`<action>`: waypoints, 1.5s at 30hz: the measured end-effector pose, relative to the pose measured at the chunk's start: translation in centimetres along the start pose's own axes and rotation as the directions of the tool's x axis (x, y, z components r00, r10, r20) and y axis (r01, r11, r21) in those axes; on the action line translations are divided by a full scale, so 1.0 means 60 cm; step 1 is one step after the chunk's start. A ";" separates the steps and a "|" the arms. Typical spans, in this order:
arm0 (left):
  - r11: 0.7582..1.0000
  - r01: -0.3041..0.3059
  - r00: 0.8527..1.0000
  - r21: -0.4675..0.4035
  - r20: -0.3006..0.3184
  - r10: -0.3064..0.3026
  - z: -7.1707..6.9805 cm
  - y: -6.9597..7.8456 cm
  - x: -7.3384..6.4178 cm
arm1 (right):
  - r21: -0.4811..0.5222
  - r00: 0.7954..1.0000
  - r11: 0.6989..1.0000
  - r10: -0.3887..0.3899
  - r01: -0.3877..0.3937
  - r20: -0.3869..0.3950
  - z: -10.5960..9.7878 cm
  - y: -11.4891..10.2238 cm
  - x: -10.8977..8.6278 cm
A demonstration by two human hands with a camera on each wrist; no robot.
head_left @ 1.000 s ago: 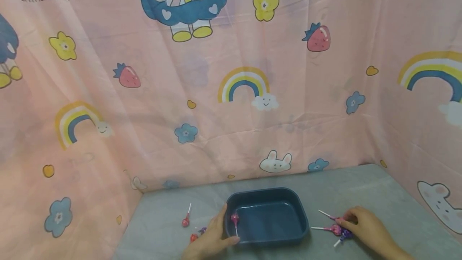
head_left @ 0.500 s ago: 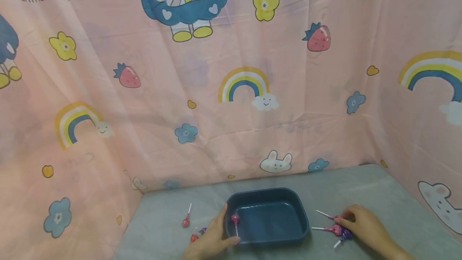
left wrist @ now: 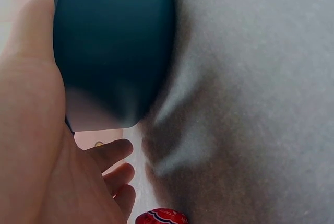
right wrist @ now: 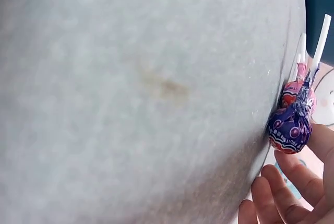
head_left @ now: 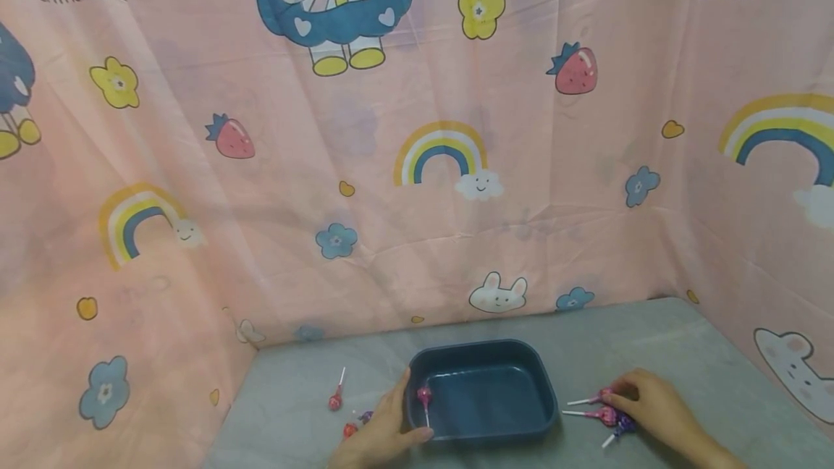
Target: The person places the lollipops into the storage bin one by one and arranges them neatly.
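Note:
My left hand [head_left: 384,425] grips the left end of a dark blue rectangular box [head_left: 547,396], its thumb at the near left corner. Inside the box, against that end, lies a pink lollipop [head_left: 424,394] with its stick toward me. To the right of the box, my right hand [head_left: 658,400] pinches the head of another pink lollipop [head_left: 604,394], whose white stick points left. Just in front of it lie a second pink lollipop [head_left: 607,416] and a purple lollipop [right wrist: 289,130]. The right fingers [right wrist: 297,174] show below the purple one in the right wrist view.
Left of the box lie a red-pink lollipop [head_left: 335,402], a red lollipop [left wrist: 163,216] and a purple-wrapped one [head_left: 366,416], the latter two close to my left hand. A pink printed cloth [head_left: 404,259] hangs behind and beside the grey tabletop [head_left: 625,339].
The pinched lollipop has turned, its stick swinging down from a slant to nearly level, close to the neighbouring stick. My left hand and the box stay put.

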State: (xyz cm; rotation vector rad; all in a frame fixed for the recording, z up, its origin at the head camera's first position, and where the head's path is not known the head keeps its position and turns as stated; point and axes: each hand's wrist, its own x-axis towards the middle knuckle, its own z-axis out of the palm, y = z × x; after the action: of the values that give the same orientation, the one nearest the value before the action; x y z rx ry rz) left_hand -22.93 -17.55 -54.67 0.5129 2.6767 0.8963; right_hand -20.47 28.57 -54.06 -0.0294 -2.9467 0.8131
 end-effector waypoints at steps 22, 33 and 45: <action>1.000 0.026 1.000 -0.011 0.009 -0.025 -0.002 0.005 0.000 | -0.028 0.999 0.999 -0.018 0.019 0.026 0.015 -0.016 0.013; 1.000 0.023 1.000 -0.006 0.010 -0.023 -0.006 0.012 -0.003 | -0.006 0.996 0.997 -0.082 0.082 -0.021 0.020 -0.020 0.015; 0.999 0.049 0.999 -0.018 0.016 -0.049 -0.006 0.010 -0.001 | -0.002 0.994 0.994 -0.106 0.106 -0.041 0.013 -0.027 0.019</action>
State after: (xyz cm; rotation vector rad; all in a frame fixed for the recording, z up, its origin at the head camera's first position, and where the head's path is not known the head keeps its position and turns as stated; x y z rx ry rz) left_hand -22.82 -17.29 -54.02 0.4469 2.6523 0.8984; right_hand -21.65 26.81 -53.80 0.1078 -2.8815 0.7879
